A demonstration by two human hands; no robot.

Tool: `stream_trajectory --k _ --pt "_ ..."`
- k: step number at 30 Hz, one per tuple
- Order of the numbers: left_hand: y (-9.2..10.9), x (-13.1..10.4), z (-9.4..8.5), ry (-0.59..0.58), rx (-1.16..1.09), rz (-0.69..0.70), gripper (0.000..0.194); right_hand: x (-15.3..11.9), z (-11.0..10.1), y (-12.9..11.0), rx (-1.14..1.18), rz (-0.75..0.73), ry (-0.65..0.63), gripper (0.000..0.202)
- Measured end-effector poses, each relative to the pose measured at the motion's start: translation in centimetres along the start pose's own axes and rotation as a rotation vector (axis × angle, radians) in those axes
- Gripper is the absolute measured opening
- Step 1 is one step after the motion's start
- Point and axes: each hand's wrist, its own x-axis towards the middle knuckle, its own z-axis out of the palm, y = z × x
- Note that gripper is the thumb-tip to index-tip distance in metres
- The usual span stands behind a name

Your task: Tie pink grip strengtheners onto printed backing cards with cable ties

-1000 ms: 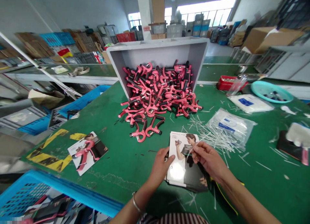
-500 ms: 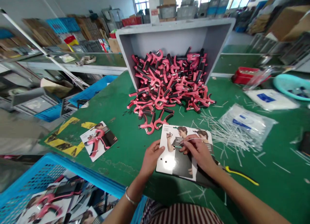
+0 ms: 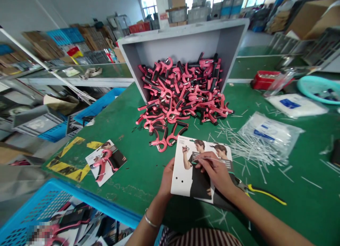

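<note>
My left hand (image 3: 167,177) grips the left edge of a printed card (image 3: 187,171), its fingers partly hidden behind it. Over the card's middle, my right hand (image 3: 214,169) pinches a thin white tie (image 3: 212,158). A second printed card (image 3: 221,152) lies beneath and to the right of the first. Pliers with yellow and black handles (image 3: 267,193) rest right of my right hand. Beyond the cards, pink and black hand grips (image 3: 183,93) spill from a grey bin (image 3: 183,34). One card with a pink grip on it (image 3: 106,162) lies on the left.
Loose white ties (image 3: 249,150) and a plastic bag (image 3: 273,132) lie on the green table (image 3: 138,175) at right. Behind them are a red box (image 3: 265,80) and a turquoise basin (image 3: 316,90). A blue crate (image 3: 87,194) holding carded grips stands at lower left.
The front card is lifted and tilted more, with my left fingers now behind its edge. My right hand stays over the card with the tie. The view has shifted slightly.
</note>
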Motion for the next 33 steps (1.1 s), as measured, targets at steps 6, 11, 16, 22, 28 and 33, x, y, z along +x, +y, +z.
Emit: stream_trajectory --k 6,11,16,22,28,33 --pt "1.8 -0.2 0.7 -0.003 0.447 0.218 0.021 0.2 -0.7 -0.5 -0.147 -0.093 -0.079 0.011" --pt "3.5 -2.1 -0.1 -0.064 1.079 0.344 0.022 0.1 -1.6 -0.2 0.078 0.108 -0.048 0.015" --pt "4.5 -4.3 -1.4 -0.400 0.923 0.321 0.037 0.1 -1.5 -0.1 0.073 0.112 -0.053 0.015" --pt "3.3 -3.5 -0.5 -0.200 0.846 0.485 0.022 -0.1 -1.2 -0.4 0.018 0.062 -0.036 0.015" --pt "1.3 -0.9 1.3 -0.068 0.624 0.215 0.012 -0.4 -1.0 -0.9 -0.150 -0.034 -0.036 0.012" --pt "1.3 -1.3 1.0 -0.045 0.510 0.202 0.009 -0.1 -1.0 -1.1 -0.182 -0.059 -0.032 0.010"
